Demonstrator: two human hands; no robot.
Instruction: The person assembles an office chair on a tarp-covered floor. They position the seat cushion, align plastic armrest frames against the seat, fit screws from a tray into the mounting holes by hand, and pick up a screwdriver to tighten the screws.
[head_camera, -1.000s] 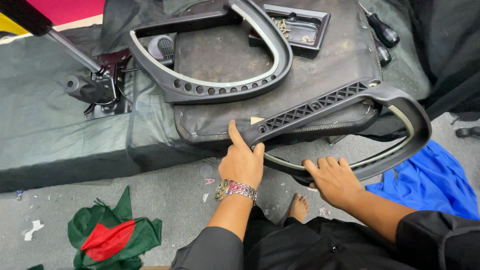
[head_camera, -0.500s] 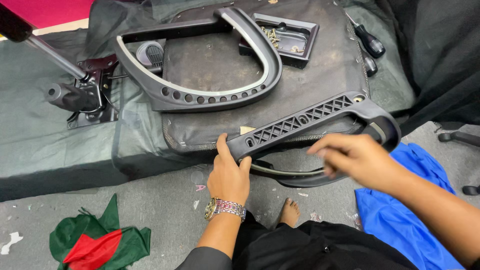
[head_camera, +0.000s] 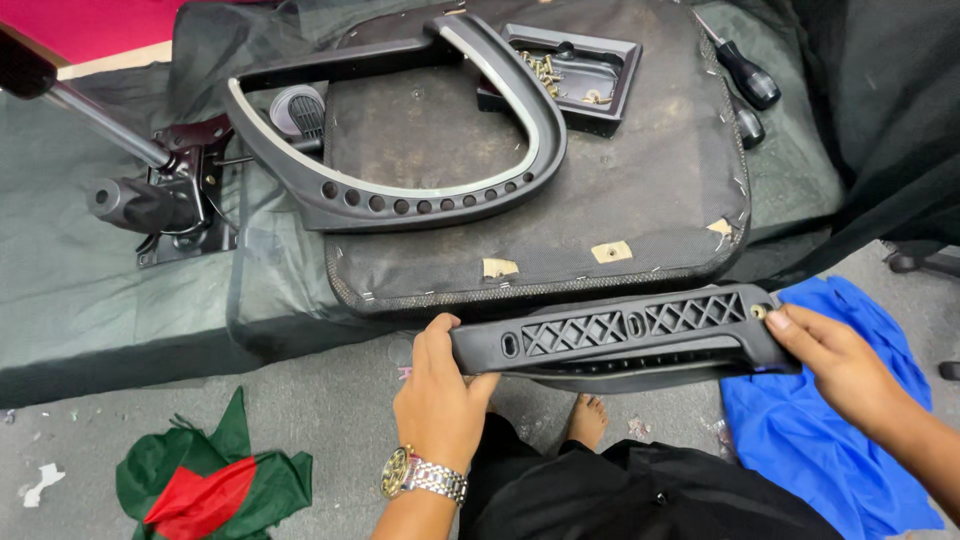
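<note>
The left hand (head_camera: 440, 400) was clamped around the left end of a dark plastic chair armrest (head_camera: 620, 335), thumb on top and fingers curled beneath, a metal wristwatch (head_camera: 425, 476) on its wrist. The right hand (head_camera: 840, 365) met the armrest's right end, its fingertips pinched on a small screw (head_camera: 760, 311) seated in the hole there. The armrest was held level in the air, its ribbed underside up, just off the near edge of an upturned chair seat (head_camera: 620, 190) and above the grey floor (head_camera: 320, 410). A second, curved armrest (head_camera: 400, 195) lay on the seat's left part, reaching past its left edge. Near the seat's far edge sat a black tray (head_camera: 615, 95) holding loose screws, and a black-handled screwdriver (head_camera: 745, 75) lay at the far right corner. Left of the seat a chair mechanism (head_camera: 165, 205) rested on dark cloth. A blue cloth (head_camera: 830, 440) lay on the floor under the right hand, and a green-and-red cloth (head_camera: 205, 485) lay at the lower left.
</note>
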